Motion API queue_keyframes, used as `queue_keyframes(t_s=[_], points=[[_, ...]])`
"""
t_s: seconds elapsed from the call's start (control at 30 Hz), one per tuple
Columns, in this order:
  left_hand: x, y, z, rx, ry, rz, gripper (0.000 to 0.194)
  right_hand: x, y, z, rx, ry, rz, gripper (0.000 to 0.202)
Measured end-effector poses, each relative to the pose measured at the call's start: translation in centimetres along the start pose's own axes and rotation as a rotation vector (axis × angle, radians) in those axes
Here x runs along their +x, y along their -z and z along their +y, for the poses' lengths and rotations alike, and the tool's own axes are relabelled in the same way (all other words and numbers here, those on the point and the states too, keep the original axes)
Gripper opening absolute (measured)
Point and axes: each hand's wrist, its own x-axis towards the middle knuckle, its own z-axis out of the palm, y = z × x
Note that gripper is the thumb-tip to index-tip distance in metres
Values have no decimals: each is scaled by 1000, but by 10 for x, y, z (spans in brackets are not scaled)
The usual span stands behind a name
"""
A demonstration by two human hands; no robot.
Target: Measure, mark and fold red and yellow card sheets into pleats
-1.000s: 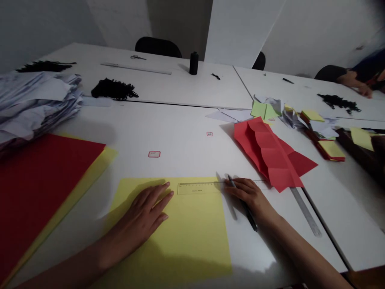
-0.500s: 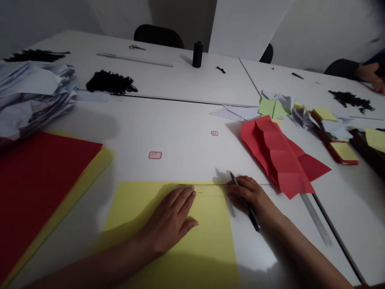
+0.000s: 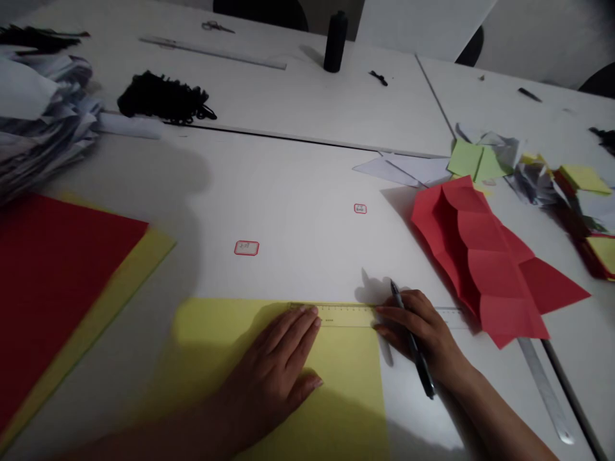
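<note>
My left hand (image 3: pixel 276 368) lies flat on a yellow sheet of paper (image 3: pixel 348 384), its fingers held out together and the thumb apart. Its fingertips press on a clear ruler (image 3: pixel 348 316) that runs along the sheet's top edge and sticks out past its right side. A black pen (image 3: pixel 421 366) is held slanted in my right hand (image 3: pixel 432 336), tip pointing away from me. The fingertips of that hand also touch the ruler near the sheet's right edge. A folded red paper (image 3: pixel 494 250) covers the ruler's far right end.
Left lie red sheets (image 3: pixel 57 275) over yellow ones and a heap of white papers (image 3: pixel 43 121). Beyond are black yarn (image 3: pixel 161 97), a long ruler (image 3: pixel 216 54), scissors (image 3: pixel 217 27) and a black bottle (image 3: pixel 336 41). A metal ruler (image 3: pixel 545 390) and folded papers (image 3: pixel 480 160) are right.
The view has tilted down and turned slightly left, so the far things sit higher and the person's hand at far right has left the frame. My hands, pen and ruler keep nearly the same places.
</note>
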Motion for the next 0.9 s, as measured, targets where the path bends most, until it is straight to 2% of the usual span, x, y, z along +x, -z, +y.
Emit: queue_keyframes(t_s=[0.9], points=[[1, -1, 0, -10, 8, -27, 61, -3, -1, 3, -25, 8, 24, 39]])
